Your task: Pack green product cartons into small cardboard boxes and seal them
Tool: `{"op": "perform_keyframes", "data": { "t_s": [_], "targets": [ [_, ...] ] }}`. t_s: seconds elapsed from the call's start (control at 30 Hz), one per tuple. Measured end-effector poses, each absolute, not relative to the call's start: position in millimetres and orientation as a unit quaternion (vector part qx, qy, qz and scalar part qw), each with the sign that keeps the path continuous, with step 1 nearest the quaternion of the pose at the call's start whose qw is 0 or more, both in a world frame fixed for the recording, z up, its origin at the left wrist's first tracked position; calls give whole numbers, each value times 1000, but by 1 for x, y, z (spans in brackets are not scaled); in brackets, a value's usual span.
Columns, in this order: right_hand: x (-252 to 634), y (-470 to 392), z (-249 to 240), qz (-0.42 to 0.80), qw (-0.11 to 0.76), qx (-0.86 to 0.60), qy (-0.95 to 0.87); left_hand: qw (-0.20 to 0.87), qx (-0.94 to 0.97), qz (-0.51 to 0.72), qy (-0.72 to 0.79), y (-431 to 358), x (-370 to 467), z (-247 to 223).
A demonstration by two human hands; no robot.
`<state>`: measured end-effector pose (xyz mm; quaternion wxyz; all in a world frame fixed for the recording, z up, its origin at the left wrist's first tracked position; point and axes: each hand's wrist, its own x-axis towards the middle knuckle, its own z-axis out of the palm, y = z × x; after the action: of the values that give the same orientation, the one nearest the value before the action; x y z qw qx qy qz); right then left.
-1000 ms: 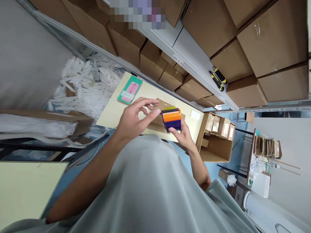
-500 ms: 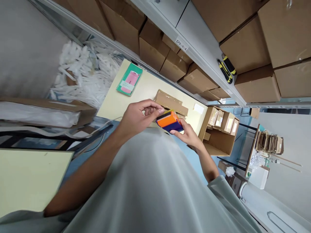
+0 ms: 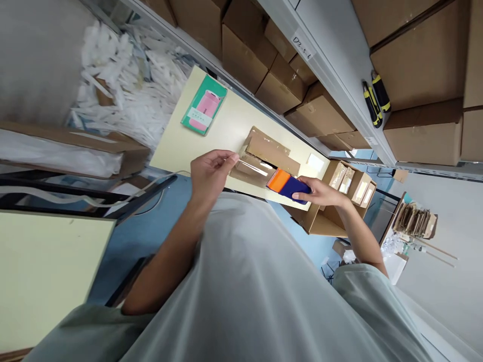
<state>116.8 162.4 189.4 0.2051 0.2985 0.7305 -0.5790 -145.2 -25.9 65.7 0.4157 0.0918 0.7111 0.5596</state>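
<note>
My right hand [image 3: 319, 192] holds a small blue and orange box [image 3: 289, 185] by its far right end, fingers behind it and thumb on the blue face. The orange end faces left. My left hand [image 3: 211, 173] is closed in a pinch, apart from the box to its left. A thin, shiny, clear plastic strip [image 3: 252, 166] stretches from the left fingertips towards the box's orange end. Whether it joins the box I cannot tell. Behind the strip lies a brown cardboard piece [image 3: 269, 147] on the pale yellow table [image 3: 234, 120].
A green packet with a pink picture [image 3: 204, 106] lies at the table's far left. An open carton [image 3: 315, 221] stands to the right. Cardboard boxes [image 3: 251, 55] line the shelf, where yellow and black cutters [image 3: 373, 103] lie. White scraps [image 3: 124, 85] are piled at left.
My hands have moved apart, the right carrying the box to the right. The clear strip now shows between them. My view has shifted slightly.
</note>
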Motion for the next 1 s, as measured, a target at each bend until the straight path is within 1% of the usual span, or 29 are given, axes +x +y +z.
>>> {"op": "perform_keyframes", "data": {
  "t_s": [0.17,0.3,0.53,0.77,0.9,1.0],
  "targets": [
    [97,197,179,-604,294,326,666,420,21,608,673,-9,-131,34],
    [86,213,158,-602,333,329,647,433,-28,623,650,-2,-122,9],
    [79,217,115,-600,336,320,652,419,-66,602,677,3,-117,-28],
    [72,215,105,-606,335,322,645,404,-41,561,722,9,-114,-62],
    [72,212,100,-598,328,322,656,393,3,540,745,17,-111,-73],
    [74,209,97,-596,313,326,663,403,52,521,750,16,-112,-77]
  ]
}}
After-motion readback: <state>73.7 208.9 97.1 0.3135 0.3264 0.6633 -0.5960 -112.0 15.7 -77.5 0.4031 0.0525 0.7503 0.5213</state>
